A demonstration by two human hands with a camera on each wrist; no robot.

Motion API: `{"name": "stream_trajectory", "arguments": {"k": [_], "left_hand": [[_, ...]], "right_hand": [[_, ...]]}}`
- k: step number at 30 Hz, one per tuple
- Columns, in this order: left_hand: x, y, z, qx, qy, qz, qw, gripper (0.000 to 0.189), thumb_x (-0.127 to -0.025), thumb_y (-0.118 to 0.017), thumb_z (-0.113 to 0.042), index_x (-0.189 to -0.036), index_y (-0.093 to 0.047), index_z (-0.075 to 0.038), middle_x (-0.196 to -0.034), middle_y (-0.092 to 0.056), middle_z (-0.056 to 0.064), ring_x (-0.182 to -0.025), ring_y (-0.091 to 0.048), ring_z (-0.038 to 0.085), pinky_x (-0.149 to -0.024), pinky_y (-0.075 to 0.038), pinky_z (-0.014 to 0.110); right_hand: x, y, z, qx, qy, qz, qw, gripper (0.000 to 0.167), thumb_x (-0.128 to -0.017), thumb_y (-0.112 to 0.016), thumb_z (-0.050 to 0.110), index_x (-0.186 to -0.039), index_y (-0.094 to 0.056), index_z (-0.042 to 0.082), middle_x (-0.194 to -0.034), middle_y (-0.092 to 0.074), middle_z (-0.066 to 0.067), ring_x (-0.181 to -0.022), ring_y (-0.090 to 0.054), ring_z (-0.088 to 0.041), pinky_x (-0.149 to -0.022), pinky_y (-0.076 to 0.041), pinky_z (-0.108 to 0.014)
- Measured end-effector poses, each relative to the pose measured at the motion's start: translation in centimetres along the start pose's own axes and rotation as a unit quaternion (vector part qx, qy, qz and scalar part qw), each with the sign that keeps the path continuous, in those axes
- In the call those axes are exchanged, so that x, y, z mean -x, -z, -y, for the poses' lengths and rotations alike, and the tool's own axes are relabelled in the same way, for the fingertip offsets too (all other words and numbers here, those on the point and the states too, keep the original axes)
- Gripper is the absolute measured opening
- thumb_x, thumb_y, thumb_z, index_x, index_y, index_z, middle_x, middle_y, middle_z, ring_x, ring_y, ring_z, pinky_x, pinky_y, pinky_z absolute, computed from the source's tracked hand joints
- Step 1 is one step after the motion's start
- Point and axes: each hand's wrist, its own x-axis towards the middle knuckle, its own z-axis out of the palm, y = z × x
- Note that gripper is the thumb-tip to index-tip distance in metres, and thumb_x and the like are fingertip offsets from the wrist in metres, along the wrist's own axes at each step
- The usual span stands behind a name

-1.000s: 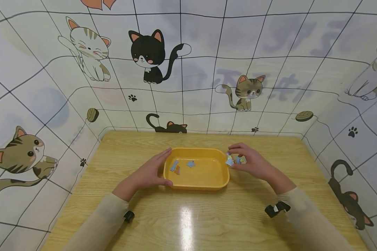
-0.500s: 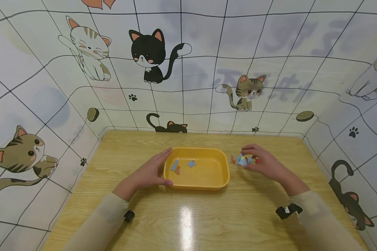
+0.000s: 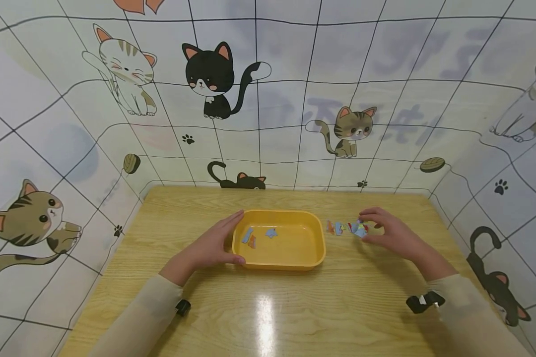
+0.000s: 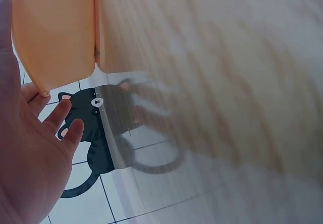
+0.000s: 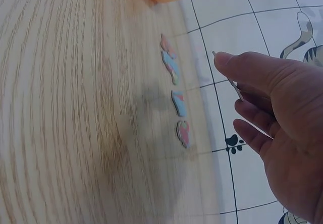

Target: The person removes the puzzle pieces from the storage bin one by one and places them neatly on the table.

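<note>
My left hand [image 3: 207, 245] spans the left end of a yellow plastic tray [image 3: 290, 255], thumb at its near corner and fingers at the far one. Inside the tray lie two blue puzzle pieces [image 3: 271, 232] and an orange puzzle piece [image 3: 252, 242]. To the right of the tray, my right hand [image 3: 390, 237] pinches a light-blue puzzle piece [image 3: 359, 229] between thumb and fingers. In the right wrist view this piece shows edge-on, raised over the table. Several flat puzzle pieces [image 5: 177, 103] lie below in a row on the wood.
The wooden table [image 3: 214, 317] ends at a cat-patterned wall covering [image 3: 286, 139] at the back and both sides. A dark band with a small device [image 3: 425, 301] sits on the right wrist, another wrist device [image 3: 183, 307] on the left.
My right hand has moved rightward along the row with the pinched puzzle piece, away from the tray, uncovering pieces nearer the tray. The left hand and the tray have stayed put.
</note>
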Motion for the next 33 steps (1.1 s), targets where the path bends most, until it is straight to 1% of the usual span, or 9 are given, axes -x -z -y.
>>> {"name": "stream_trajectory", "arguments": {"k": [3, 6, 10, 17, 20, 24, 26, 33], "left_hand": [[0.0, 0.1, 0.0, 0.001, 0.0, 0.001, 1.0, 0.138, -0.075, -0.092, -0.074, -0.179, -0.021, -0.017, -0.185, -0.013, -0.009, -0.168, -0.022, 0.032, -0.133, -0.026, 0.058], [0.0, 0.1, 0.0, 0.002, 0.0, 0.002, 1.0, 0.138, -0.075, -0.092, -0.073, -0.179, -0.021, -0.017, -0.185, -0.013, -0.009, -0.168, -0.022, 0.031, -0.133, -0.026, 0.057], [0.0, 0.1, -0.1, 0.001, 0.001, 0.003, 1.0, 0.138, -0.075, -0.092, -0.073, -0.179, -0.021, -0.016, -0.185, -0.013, -0.009, -0.168, -0.022, 0.031, -0.133, -0.026, 0.057], [0.0, 0.1, 0.0, 0.004, 0.002, 0.003, 1.0, 0.138, -0.075, -0.092, -0.073, -0.179, -0.021, -0.017, -0.185, -0.013, -0.009, -0.168, -0.022, 0.031, -0.133, -0.026, 0.057], [0.0, 0.0, 0.0, 0.005, 0.001, 0.002, 1.0, 0.138, -0.075, -0.092, -0.074, -0.179, -0.021, -0.017, -0.185, -0.013, -0.009, -0.168, -0.022, 0.031, -0.133, -0.026, 0.057], [0.0, 0.0, 0.1, 0.005, -0.002, 0.001, 1.0, 0.138, -0.075, -0.091, -0.074, -0.179, -0.02, -0.017, -0.185, -0.013, -0.01, -0.168, -0.022, 0.031, -0.133, -0.026, 0.057], [0.0, 0.0, 0.1, 0.006, -0.003, 0.001, 1.0, 0.138, -0.075, -0.091, -0.075, -0.179, -0.02, -0.018, -0.185, -0.013, -0.01, -0.168, -0.022, 0.031, -0.133, -0.026, 0.057], [0.0, 0.1, 0.0, 0.009, -0.003, -0.001, 1.0, 0.138, -0.075, -0.091, -0.075, -0.179, -0.021, -0.018, -0.185, -0.013, -0.01, -0.168, -0.021, 0.031, -0.133, -0.026, 0.058]], "right_hand": [[0.2, 0.3, -0.6, 0.01, -0.011, 0.004, 0.9999, 0.051, -0.098, -0.087, 0.01, -0.144, -0.068, 0.0, -0.155, -0.056, -0.023, -0.134, -0.058, -0.039, -0.097, -0.056, -0.056], [0.5, 0.5, -1.2, 0.011, -0.023, 0.011, 0.9996, 0.052, -0.1, -0.085, 0.013, -0.145, -0.066, -0.001, -0.156, -0.054, -0.023, -0.136, -0.057, -0.041, -0.098, -0.055, -0.057], [0.8, 0.8, -1.9, 0.011, -0.033, 0.014, 0.9993, 0.052, -0.1, -0.085, 0.013, -0.145, -0.066, -0.003, -0.155, -0.055, -0.024, -0.134, -0.058, -0.042, -0.098, -0.055, -0.058], [1.3, 1.0, -2.6, 0.012, -0.039, 0.012, 0.9991, 0.05, -0.098, -0.087, 0.011, -0.141, -0.068, -0.006, -0.15, -0.058, -0.025, -0.129, -0.061, -0.042, -0.097, -0.057, -0.056], [1.4, 1.0, -3.3, 0.01, -0.048, 0.013, 0.9987, 0.051, -0.097, -0.087, 0.011, -0.141, -0.068, -0.007, -0.151, -0.057, -0.026, -0.13, -0.06, -0.046, -0.099, -0.056, -0.061], [1.6, 1.1, -4.1, -0.001, -0.08, 0.027, 0.9964, 0.053, -0.099, -0.085, 0.011, -0.144, -0.065, -0.009, -0.153, -0.054, -0.028, -0.133, -0.058, -0.052, -0.105, -0.053, -0.068], [1.7, 1.2, -4.3, -0.003, -0.091, 0.034, 0.9952, 0.053, -0.1, -0.084, 0.011, -0.145, -0.064, -0.01, -0.154, -0.053, -0.029, -0.133, -0.057, -0.053, -0.105, -0.052, -0.071], [1.6, 1.2, -4.7, -0.003, -0.113, 0.046, 0.9925, 0.057, -0.1, -0.084, 0.013, -0.147, -0.062, -0.01, -0.156, -0.05, -0.031, -0.131, -0.058, -0.054, -0.106, -0.052, -0.071]]}}
